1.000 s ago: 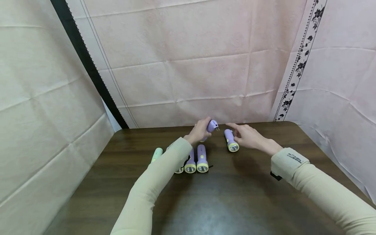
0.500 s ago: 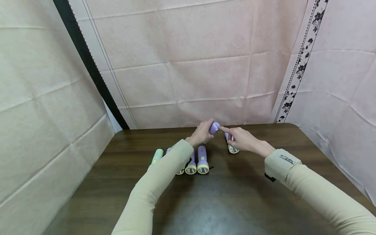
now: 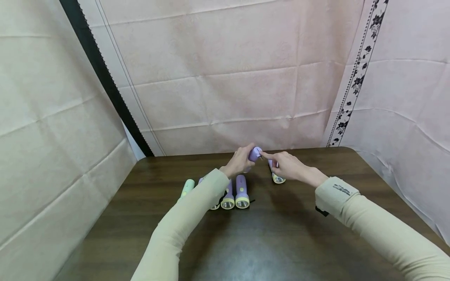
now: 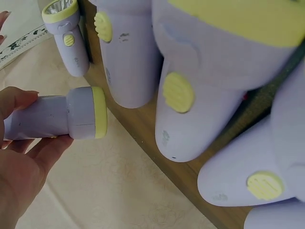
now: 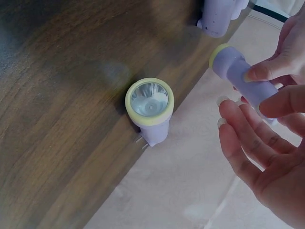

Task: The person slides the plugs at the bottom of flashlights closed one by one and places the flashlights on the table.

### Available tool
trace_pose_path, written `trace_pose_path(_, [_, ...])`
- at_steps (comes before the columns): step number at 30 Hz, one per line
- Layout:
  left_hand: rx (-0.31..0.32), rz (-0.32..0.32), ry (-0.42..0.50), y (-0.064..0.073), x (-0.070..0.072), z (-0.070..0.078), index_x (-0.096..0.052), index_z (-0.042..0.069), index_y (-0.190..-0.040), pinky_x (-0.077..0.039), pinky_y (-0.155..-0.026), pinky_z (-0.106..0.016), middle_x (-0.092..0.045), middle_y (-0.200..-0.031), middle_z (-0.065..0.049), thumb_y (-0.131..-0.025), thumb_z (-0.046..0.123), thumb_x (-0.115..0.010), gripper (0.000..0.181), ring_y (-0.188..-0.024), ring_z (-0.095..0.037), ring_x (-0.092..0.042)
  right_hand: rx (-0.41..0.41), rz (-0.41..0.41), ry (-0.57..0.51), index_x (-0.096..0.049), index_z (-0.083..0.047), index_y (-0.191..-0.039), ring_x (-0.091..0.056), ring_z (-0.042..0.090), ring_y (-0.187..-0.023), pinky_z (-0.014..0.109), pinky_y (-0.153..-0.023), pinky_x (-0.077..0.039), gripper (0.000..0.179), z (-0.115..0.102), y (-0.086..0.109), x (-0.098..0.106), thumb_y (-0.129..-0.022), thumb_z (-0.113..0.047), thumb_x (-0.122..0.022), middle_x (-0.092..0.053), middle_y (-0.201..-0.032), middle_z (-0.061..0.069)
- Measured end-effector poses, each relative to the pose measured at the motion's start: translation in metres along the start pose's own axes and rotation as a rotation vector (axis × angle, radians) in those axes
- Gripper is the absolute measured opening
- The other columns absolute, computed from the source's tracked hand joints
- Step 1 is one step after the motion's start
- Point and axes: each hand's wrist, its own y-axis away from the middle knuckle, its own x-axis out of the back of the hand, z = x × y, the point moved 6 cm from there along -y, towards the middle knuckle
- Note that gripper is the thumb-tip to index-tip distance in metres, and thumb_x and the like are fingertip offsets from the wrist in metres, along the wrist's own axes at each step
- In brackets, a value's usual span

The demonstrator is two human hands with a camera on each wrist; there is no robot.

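Observation:
A purple flashlight [image 3: 254,153] with a yellow rim [image 4: 100,112] is held above the far part of the table by my left hand [image 3: 240,162], thumb on one side and fingers on the other. Thin metal plug prongs show at its raised tail in the head view. My right hand [image 3: 286,164] reaches in from the right, and its extended index finger [image 5: 283,101] touches that tail end. The other right fingers are loosely bent and hold nothing. Below the right hand lies another purple flashlight [image 5: 152,102], lens facing the near side, its prongs folded out.
Several purple flashlights [image 3: 242,191] lie in a row on the brown wooden table [image 3: 281,234], partly hidden by my left sleeve. A mint-green flashlight [image 3: 188,187] is at the row's left. Pale cloth [image 3: 225,97] hangs behind the table's far edge.
My right hand has moved left from beside the lying flashlight, and its index finger has come onto the held flashlight's tail. My left hand keeps its hold, shifted slightly.

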Motion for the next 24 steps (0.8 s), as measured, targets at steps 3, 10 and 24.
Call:
trace_pose_path(3, [0.000, -0.005, 0.004, 0.002, -0.001, 0.000, -0.054, 0.011, -0.119, -0.052, -0.089, -0.038, -0.067, -0.113, -0.010, -0.077, -0.003, -0.071, 0.047, -0.104, -0.025, -0.065, -0.010, -0.011, 0.003, -0.045, -0.012, -0.144, -0.030, 0.005, -0.049, 0.020, -0.047, -0.025, 0.064, -0.001, 0.001, -0.002, -0.083, 0.004, -0.055, -0.038, -0.054, -0.008])
trace_pose_path(10, [0.005, -0.023, 0.023, 0.005, -0.003, 0.003, -0.053, 0.009, -0.120, -0.053, -0.087, -0.038, -0.067, -0.113, -0.012, -0.078, -0.003, -0.071, 0.047, -0.103, -0.026, -0.066, -0.031, -0.015, 0.010, -0.044, -0.014, -0.144, -0.023, 0.005, -0.047, 0.020, -0.047, -0.020, 0.063, -0.002, 0.002, -0.002, -0.085, 0.003, -0.053, -0.027, -0.052, -0.010])
trace_pose_path(24, [-0.009, -0.033, 0.034, 0.003, 0.000, 0.010, -0.054, 0.010, -0.122, -0.053, -0.084, -0.035, -0.067, -0.112, -0.011, -0.077, -0.001, -0.072, 0.050, -0.100, -0.024, -0.066, -0.020, 0.022, 0.018, -0.044, -0.015, -0.144, -0.024, 0.005, -0.046, 0.021, -0.045, -0.022, 0.062, -0.001, 0.000, 0.004, -0.085, 0.000, -0.052, -0.027, -0.052, -0.009])
